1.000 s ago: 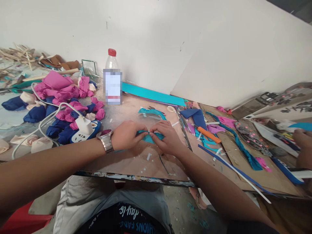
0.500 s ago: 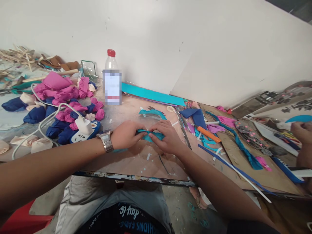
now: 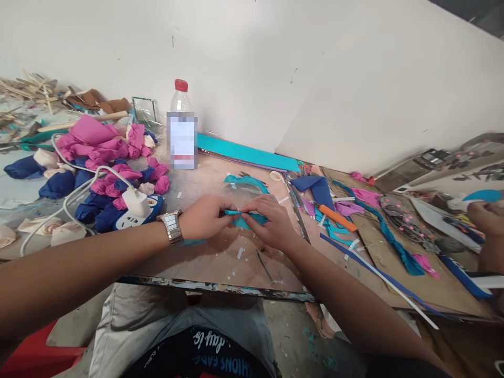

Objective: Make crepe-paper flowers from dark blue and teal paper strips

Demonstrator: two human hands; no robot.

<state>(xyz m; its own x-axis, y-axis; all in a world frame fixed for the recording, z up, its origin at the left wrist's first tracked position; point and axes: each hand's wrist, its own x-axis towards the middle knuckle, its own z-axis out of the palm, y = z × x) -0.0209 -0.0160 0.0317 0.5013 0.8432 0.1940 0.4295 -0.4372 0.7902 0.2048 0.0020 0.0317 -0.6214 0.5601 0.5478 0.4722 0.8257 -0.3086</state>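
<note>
A white wall runs behind my cluttered worktop (image 3: 205,257), a pinkish board with bits of cut paper strewn over it. At its middle, both my hands meet on a teal paper strip (image 3: 244,217): my left hand (image 3: 205,216), a metal watch (image 3: 171,227) on its wrist, pinches the strip's left end between thumb and fingertips, and my right hand (image 3: 271,223) is closed on its right part, fingers pressing it down near the board. The strip lies between the two hands, just above the surface. Just behind it sits a curved teal piece (image 3: 246,182). To my left is a heap of pink and dark blue paper rolls (image 3: 98,168), with a white charger (image 3: 136,202) plugged into a power strip beside it. A clear bottle with a red cap (image 3: 181,126) stands near the wall. To my right lies an orange-handled cutter (image 3: 337,217) among purple and blue scraps. At the far right edge, another person's hand (image 3: 488,218) holds a blue curved piece.
</note>
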